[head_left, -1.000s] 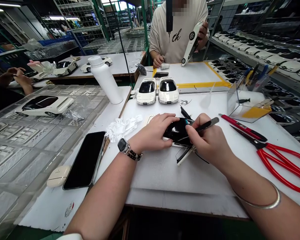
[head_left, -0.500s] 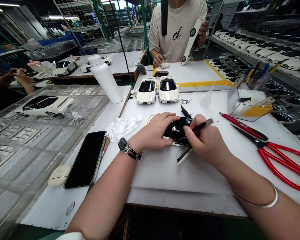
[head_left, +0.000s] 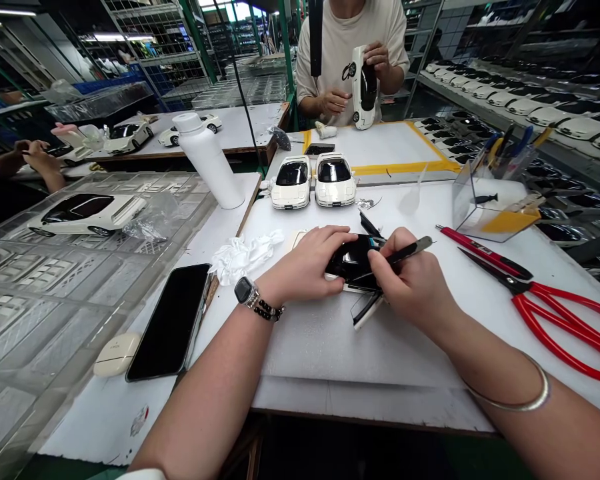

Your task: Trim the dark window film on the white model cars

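On the white work mat lies a model car (head_left: 353,261) with a glossy black roof and a white body. Its doors stand open, one door (head_left: 367,311) pointing toward me. My left hand (head_left: 317,263) wraps over one end of the car, fingers on the far side and thumb on the near side, holding it down. My right hand (head_left: 410,273) pinches dark tweezers (head_left: 414,248), their thin tips low against the near side of the black roof. The palm and fingers cover part of the car, so the exact contact point is hidden.
Two white model cars (head_left: 291,181) stand ahead. Red-handled scissors (head_left: 523,287) and a red pen-like tool (head_left: 485,252) lie right, near a clear tool holder (head_left: 490,207). Left are crumpled tissue (head_left: 245,253), a phone (head_left: 170,323) and a white bottle (head_left: 210,160). A co-worker (head_left: 353,67) handles another car.
My hands stay nearly still on the car; the tweezers' rear end has shifted very slightly right. Across the table, the co-worker has turned their car more upright and moved it left.
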The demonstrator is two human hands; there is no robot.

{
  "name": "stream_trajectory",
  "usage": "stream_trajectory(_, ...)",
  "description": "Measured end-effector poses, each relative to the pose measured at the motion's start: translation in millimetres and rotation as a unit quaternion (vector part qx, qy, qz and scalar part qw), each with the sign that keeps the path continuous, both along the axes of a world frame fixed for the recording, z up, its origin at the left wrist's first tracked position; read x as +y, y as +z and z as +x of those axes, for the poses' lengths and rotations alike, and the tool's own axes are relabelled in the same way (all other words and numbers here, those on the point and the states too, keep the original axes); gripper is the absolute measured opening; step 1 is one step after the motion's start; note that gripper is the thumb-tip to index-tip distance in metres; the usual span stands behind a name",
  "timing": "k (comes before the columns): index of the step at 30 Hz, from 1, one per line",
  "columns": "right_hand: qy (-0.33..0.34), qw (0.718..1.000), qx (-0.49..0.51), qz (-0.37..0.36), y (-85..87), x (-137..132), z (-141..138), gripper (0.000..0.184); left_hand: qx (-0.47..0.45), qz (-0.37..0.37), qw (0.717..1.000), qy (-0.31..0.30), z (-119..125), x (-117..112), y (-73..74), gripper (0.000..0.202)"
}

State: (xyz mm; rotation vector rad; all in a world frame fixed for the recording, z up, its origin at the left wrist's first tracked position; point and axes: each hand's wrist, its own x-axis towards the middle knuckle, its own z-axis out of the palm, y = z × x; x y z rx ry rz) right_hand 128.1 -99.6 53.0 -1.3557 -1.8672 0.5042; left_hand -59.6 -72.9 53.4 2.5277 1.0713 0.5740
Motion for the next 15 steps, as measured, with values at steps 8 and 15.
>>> stream_trajectory(8,0.004,1.0,-0.023,0.006,-1.3,1.6,-0.6,0.019,0.002,0.002,1.0,-0.001,-0.2,0.4,0.0,0.062)
stream_trajectory(15,0.026,0.999,-0.004,0.021,-2.9,1.3,-2.3,0.019,-0.003,-0.009,1.0,0.004,0.9,-0.9,1.1,0.062)
